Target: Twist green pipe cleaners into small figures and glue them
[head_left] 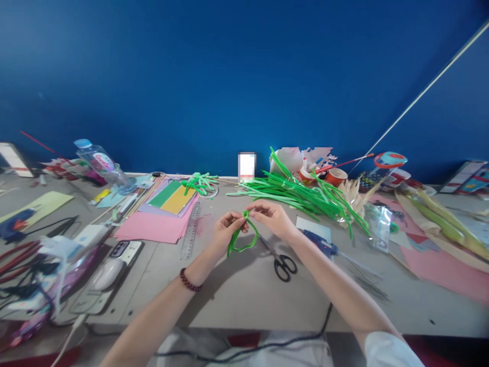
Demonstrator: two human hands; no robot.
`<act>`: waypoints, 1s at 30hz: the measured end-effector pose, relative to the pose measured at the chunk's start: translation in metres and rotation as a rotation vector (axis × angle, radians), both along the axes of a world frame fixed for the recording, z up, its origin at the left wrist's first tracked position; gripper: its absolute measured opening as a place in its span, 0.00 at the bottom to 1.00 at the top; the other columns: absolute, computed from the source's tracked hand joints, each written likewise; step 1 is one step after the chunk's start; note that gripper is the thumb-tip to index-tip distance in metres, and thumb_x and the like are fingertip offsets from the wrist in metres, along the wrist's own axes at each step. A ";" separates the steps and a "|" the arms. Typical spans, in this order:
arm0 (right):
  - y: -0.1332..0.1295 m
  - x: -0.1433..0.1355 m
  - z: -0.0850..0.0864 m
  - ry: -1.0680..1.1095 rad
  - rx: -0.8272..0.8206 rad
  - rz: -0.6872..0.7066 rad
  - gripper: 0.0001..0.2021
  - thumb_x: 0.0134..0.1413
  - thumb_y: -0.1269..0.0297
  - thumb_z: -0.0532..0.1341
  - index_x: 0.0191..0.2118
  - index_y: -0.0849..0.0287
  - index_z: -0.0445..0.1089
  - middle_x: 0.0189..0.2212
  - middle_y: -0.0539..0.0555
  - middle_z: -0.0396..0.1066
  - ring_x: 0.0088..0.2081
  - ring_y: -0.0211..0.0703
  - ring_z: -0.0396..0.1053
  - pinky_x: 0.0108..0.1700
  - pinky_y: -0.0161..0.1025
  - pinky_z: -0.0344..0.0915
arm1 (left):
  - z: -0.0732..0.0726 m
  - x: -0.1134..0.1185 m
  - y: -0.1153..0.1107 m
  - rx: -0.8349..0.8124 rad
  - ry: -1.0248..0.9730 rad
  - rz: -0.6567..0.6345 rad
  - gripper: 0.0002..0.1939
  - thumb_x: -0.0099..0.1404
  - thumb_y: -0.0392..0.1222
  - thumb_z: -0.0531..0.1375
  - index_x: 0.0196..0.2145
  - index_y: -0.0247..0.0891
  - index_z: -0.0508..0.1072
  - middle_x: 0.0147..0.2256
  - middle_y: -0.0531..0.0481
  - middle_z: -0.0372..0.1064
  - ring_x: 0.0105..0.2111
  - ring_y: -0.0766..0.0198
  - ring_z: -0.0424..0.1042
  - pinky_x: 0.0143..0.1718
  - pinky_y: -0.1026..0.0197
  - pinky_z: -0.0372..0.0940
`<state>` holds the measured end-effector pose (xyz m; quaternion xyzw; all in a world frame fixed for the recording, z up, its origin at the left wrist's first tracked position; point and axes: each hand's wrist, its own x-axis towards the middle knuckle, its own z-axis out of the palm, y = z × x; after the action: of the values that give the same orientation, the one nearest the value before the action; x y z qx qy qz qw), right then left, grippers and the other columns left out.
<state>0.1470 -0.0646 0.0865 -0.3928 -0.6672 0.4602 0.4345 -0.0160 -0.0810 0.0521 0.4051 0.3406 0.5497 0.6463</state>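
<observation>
Both hands meet over the middle of the table around a green pipe cleaner (251, 243) bent into a loop, with a small knot-like twist at its top. My left hand (228, 228) pinches it from the left side; a beaded bracelet is on that wrist. From the right, the fingertips of my right hand (273, 216) close on the twisted top. Below and to the right lie scissors (281, 265) with black handles, their blades pointing toward the loop. Behind the hands spreads a large bundle of green pipe cleaners (298, 193).
At left are pink paper (153, 227), a clear ruler (190, 232), a phone with a white mouse (109, 274) on it, and a plastic bottle (100, 159). A blue glue gun (319, 243) lies right of the scissors. A cable crosses the table's front edge.
</observation>
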 end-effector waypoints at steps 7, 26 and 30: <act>-0.004 0.002 0.005 -0.151 0.336 -0.051 0.06 0.52 0.63 0.60 0.35 0.56 0.74 0.37 0.54 0.71 0.38 0.41 0.68 0.39 0.38 0.65 | 0.005 -0.001 -0.003 -0.026 0.032 -0.015 0.15 0.47 0.47 0.69 0.25 0.35 0.69 0.19 0.53 0.70 0.18 0.70 0.67 0.23 0.67 0.63; -0.005 -0.017 -0.024 0.234 0.019 -0.131 0.08 0.45 0.60 0.65 0.28 0.59 0.71 0.31 0.52 0.68 0.31 0.39 0.69 0.36 0.38 0.68 | -0.001 0.003 0.000 -0.111 -0.097 0.077 0.13 0.42 0.41 0.71 0.23 0.35 0.72 0.22 0.55 0.71 0.21 0.72 0.68 0.25 0.69 0.64; -0.007 -0.021 -0.023 0.275 -0.031 -0.131 0.09 0.45 0.58 0.65 0.27 0.59 0.70 0.29 0.52 0.68 0.29 0.40 0.70 0.35 0.39 0.69 | -0.003 0.002 0.000 -0.117 -0.092 0.085 0.13 0.42 0.40 0.71 0.23 0.35 0.73 0.22 0.52 0.73 0.21 0.71 0.69 0.26 0.68 0.64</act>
<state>0.1259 -0.0718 0.0632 -0.3754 -0.5673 0.4905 0.5447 -0.0140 -0.0805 0.0486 0.3263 0.3587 0.5738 0.6600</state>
